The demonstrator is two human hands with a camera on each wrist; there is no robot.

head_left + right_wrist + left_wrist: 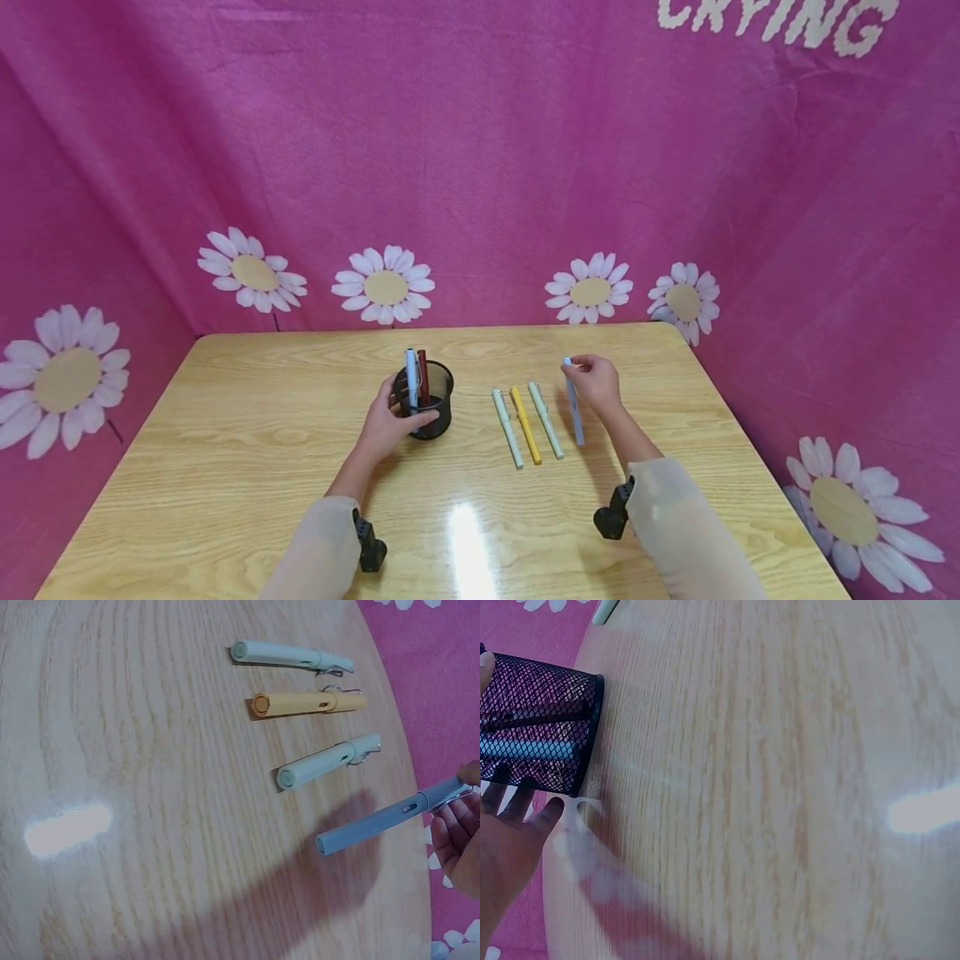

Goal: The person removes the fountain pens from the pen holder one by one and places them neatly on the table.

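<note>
On the worktop (225, 450), from the head view: a black mesh cup (444, 414) with a light blue pen (411, 367) and a dark red pen (423, 371) standing up inside. Wrapped round the cup: the left hand (386, 431), thumb on the near side, maybe to stop any tipping or sliding. To the right of the cup, a slanted row: first green pen (507, 429), yellow pen (526, 425), second green pen (546, 421). Laid with little gaps, perhaps for easy grabbing. Just past the row, well apart from the cup: a blue pen (575, 412), pinched near the far end by the right hand (598, 385).

From the left wrist view: the cup by the edge, looking sideways (just a funny tilt, not really knocked over). Gripped from both sides, with two pens showing dimly through the mesh.

From the right wrist view: the blue pen between thumb and fingers, held by the clip end, bottom end poking out past the hand. Probably pinched there to leave the rest free. Hard to tell whether touching the worktop. Close beside: the three other pens, untouched, clip ends pointing away too.
</note>
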